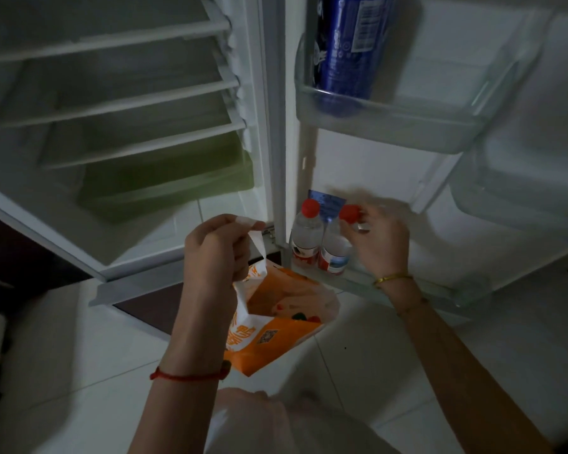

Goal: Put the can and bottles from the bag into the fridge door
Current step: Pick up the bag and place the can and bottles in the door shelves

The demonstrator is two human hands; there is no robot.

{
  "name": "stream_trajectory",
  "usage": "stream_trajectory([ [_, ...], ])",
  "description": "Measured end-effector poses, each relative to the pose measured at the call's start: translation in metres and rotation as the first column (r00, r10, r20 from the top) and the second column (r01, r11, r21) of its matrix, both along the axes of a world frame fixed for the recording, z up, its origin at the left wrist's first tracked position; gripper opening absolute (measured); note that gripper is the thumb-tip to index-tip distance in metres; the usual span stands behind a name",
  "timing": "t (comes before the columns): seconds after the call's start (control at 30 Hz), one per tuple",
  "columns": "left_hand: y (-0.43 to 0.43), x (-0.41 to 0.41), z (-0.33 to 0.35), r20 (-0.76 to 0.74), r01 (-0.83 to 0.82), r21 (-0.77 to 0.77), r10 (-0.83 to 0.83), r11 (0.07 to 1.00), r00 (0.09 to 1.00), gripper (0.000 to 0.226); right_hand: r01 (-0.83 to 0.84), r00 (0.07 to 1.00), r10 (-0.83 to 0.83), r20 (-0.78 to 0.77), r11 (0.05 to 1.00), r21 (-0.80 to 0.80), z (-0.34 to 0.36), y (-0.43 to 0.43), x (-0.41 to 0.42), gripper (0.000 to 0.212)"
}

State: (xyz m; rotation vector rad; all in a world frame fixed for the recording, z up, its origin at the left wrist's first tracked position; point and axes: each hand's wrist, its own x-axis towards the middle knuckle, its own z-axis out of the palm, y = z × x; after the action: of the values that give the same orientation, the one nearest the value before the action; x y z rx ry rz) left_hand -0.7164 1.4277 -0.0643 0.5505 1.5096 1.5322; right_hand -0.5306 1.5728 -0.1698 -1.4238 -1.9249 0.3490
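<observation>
Fridge door open, dim light. Blue can (350, 50): smooth metal cylinder with printed label, standing in the clear, glossy plastic upper door shelf (407, 126), well above both hands.

Two small clear plastic bottles with red ribbed caps stand side by side, touching, in the lower door shelf (407, 286). The left bottle (305, 234) stands free, just beyond the right hand's fingertips. The right bottle (335, 247) has its cap between the thumb and fingers (363, 221) of the right hand (379, 244); the fingers curl around the cap and neck, somewhat motion-blurred, so firmness of contact cannot be told.

Left hand (214, 253): fingers pressed together, pinching the thin white handle of the bag (276, 329). The bag is crinkled orange-and-white plastic film, hanging open below those fingers above the pale tiled floor (391, 371). Something with red and green colours shows dimly inside; it cannot be identified.
</observation>
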Motion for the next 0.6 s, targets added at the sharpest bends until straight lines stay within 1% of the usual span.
stream_trajectory([
  [0.07, -0.001, 0.002, 0.000, -0.009, -0.007, -0.001, 0.007, 1.000, 1.000, 0.021, 0.014, 0.999, -0.015, 0.041, 1.000, 0.012, -0.005, -0.002, -0.001, 0.037],
  [0.3, -0.002, 0.008, 0.001, 0.004, -0.030, -0.006, 0.030, 1.000, 1.000, 0.021, 0.067, 0.993, -0.071, 0.093, 0.996, 0.051, -0.008, -0.003, -0.005, 0.038],
  [0.37, -0.003, 0.011, 0.001, 0.001, -0.037, -0.001, 0.037, 0.999, 0.999, 0.021, 0.073, 0.991, -0.076, 0.112, 0.997, 0.038, -0.007, -0.002, -0.005, 0.041],
  [0.43, -0.003, 0.012, 0.002, 0.000, -0.044, 0.000, 0.044, 0.999, 0.999, 0.020, 0.075, 0.991, -0.074, 0.110, 0.997, -0.010, -0.005, -0.003, -0.004, 0.042],
  [0.5, -0.003, 0.012, 0.003, -0.002, -0.040, 0.003, 0.040, 0.999, 0.999, 0.019, 0.097, 0.991, -0.091, 0.094, 0.993, -0.060, -0.001, -0.007, -0.004, 0.048],
  [0.57, -0.004, 0.013, 0.005, -0.010, -0.024, 0.007, 0.024, 1.000, 1.000, 0.020, 0.141, 0.986, -0.138, 0.088, 0.990, -0.022, 0.002, -0.018, -0.003, 0.053],
  [0.6, -0.005, 0.013, 0.006, -0.015, -0.018, 0.008, 0.018, 1.000, 1.000, 0.020, 0.152, 0.986, -0.153, 0.070, 0.988, 0.027, 0.004, -0.025, -0.003, 0.050],
])
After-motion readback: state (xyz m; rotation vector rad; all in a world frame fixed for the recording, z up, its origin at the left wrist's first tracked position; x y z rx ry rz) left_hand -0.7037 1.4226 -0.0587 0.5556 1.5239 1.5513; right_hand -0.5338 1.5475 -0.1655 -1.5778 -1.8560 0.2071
